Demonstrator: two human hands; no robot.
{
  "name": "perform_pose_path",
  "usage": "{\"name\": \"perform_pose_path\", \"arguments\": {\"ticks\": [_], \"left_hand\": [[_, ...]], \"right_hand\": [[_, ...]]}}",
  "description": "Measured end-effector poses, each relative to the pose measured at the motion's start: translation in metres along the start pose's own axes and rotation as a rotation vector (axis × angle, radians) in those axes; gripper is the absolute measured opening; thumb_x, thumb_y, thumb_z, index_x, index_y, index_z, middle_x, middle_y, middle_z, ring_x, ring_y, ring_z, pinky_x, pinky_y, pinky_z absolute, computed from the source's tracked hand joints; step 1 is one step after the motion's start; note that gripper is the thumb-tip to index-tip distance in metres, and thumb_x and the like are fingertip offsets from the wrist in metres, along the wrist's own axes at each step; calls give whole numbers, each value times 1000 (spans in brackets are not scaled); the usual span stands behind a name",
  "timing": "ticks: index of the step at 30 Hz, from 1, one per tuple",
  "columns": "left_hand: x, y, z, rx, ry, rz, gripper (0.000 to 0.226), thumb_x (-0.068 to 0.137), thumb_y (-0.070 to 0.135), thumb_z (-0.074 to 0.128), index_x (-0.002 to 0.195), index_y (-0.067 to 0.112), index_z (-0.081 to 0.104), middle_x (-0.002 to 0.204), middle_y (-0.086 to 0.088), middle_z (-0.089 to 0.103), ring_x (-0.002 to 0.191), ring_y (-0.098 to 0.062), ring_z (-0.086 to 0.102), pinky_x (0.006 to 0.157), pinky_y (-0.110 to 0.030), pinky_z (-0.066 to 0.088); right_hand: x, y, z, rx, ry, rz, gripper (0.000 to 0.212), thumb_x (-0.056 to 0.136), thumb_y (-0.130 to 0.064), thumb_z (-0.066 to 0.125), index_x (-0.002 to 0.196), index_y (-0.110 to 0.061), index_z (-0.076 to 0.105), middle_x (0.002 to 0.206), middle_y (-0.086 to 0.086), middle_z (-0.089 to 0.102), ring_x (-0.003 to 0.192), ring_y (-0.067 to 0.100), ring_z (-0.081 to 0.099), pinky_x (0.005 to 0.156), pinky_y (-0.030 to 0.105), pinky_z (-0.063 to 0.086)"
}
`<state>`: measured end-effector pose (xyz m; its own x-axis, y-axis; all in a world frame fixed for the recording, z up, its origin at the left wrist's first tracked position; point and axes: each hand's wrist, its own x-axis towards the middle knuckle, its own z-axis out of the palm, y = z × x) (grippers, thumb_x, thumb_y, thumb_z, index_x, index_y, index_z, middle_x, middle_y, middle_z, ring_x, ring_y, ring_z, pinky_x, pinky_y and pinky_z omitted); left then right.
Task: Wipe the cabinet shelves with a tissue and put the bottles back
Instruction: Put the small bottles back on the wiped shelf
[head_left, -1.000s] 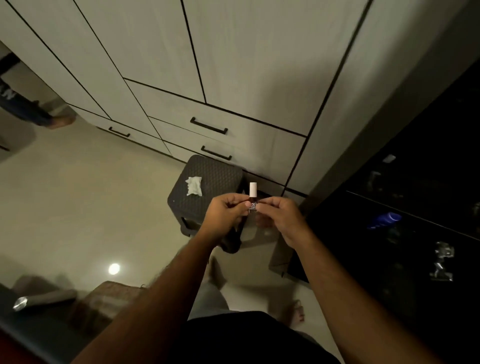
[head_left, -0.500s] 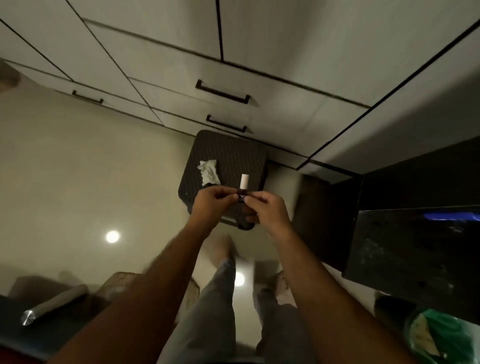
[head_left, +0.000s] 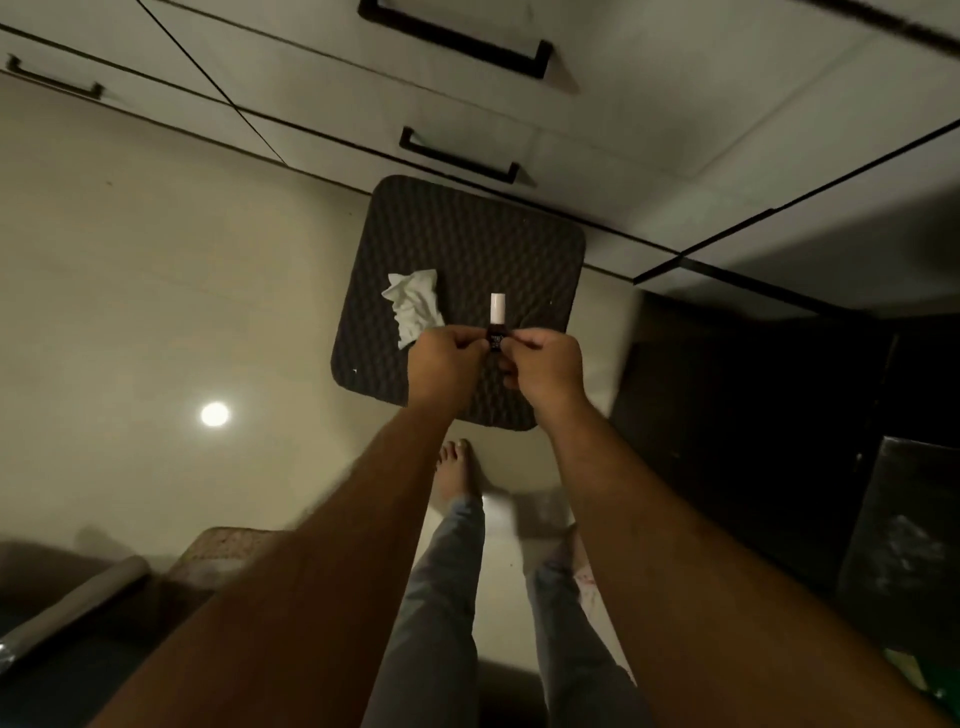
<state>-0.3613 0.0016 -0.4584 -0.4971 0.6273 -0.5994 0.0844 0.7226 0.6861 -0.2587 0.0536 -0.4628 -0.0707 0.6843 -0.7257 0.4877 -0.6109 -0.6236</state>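
A small dark bottle with a tall white cap (head_left: 496, 322) stands upright between my hands, above a dark woven stool (head_left: 467, 249). My left hand (head_left: 448, 364) pinches its dark lower part from the left and my right hand (head_left: 543, 366) pinches it from the right, fingers curled. A crumpled white tissue (head_left: 414, 304) lies on the stool's left side, just beyond my left hand. The open dark cabinet (head_left: 753, 389) is at the right; its shelves are too dark to make out.
White drawers with black handles (head_left: 460, 158) run along the top. My bare feet (head_left: 457, 467) stand on the glossy floor below the stool. A metal cylinder (head_left: 72, 605) and a low brown object lie at bottom left. A dark box with something green sits at bottom right.
The view has tilted down, from the cabinet fronts to the stool and floor. My hands keep holding the small bottle, now lower, over the stool. The tissue has not moved.
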Motion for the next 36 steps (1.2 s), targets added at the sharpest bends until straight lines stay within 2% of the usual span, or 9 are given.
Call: {"name": "perform_pose_path", "arguments": {"ticks": [6,10,16,19,22,27,29,32,36], "left_hand": [[56,-4,11,84,-6,54,19,94,14,58,106,12,72,92,3,69,75,-6,61,73,-19,50],[71,-3,17,136,-35,93,18,94,14,57,106,13,72,97,-1,70,82,-10,63,77,-26,53],[73,2,17,122,-40,102,21,93,15,60,109,11,71,100,-3,71,88,-14,65,83,-29,53],[63,2,10,99,-35,130,21,93,15,59,110,12,71,99,-1,70,80,-7,61,75,-20,50],[51,-3,-9,29,57,145,22,95,21,57,114,16,68,103,4,68,88,-3,62,80,-19,50],[46,-26,-56,-16,327,60,22,95,28,57,111,20,69,98,10,68,82,1,62,73,-14,51],[48,-39,-68,-38,356,-11,22,94,27,57,112,21,69,99,9,68,83,0,62,77,-18,53],[52,-56,-77,-109,327,-89,21,93,28,60,112,24,67,100,4,69,90,-10,66,85,-38,57],[47,-62,-78,-142,310,-100,22,93,31,59,112,24,67,98,4,69,89,-10,66,83,-41,58]], "right_hand": [[51,-6,18,-37,53,-19,20,95,-11,58,111,-5,69,95,12,71,79,18,66,68,30,59],[67,-4,21,-120,127,-76,16,94,-13,61,105,-8,72,92,8,71,81,20,69,77,39,60],[70,-6,21,-119,168,-67,16,94,-13,61,105,-8,72,92,7,71,73,13,67,67,27,59],[68,-3,19,-161,213,-92,15,93,-14,62,102,-11,73,91,5,72,77,15,69,75,34,60],[57,-5,17,-228,273,-198,11,90,-15,66,97,-14,74,91,1,72,84,16,68,82,39,58],[37,-19,42,-369,50,-317,15,90,-18,67,104,-15,71,100,1,71,91,11,67,86,36,57],[37,-24,61,-411,15,-312,18,90,-19,67,107,-14,69,102,0,70,94,11,66,85,34,57],[42,-25,89,-486,25,-312,19,89,-26,68,105,-15,69,102,-1,70,95,12,65,82,30,55],[45,-24,107,-654,114,-323,27,87,-33,70,108,-16,66,105,2,68,97,17,64,75,32,54]]}}
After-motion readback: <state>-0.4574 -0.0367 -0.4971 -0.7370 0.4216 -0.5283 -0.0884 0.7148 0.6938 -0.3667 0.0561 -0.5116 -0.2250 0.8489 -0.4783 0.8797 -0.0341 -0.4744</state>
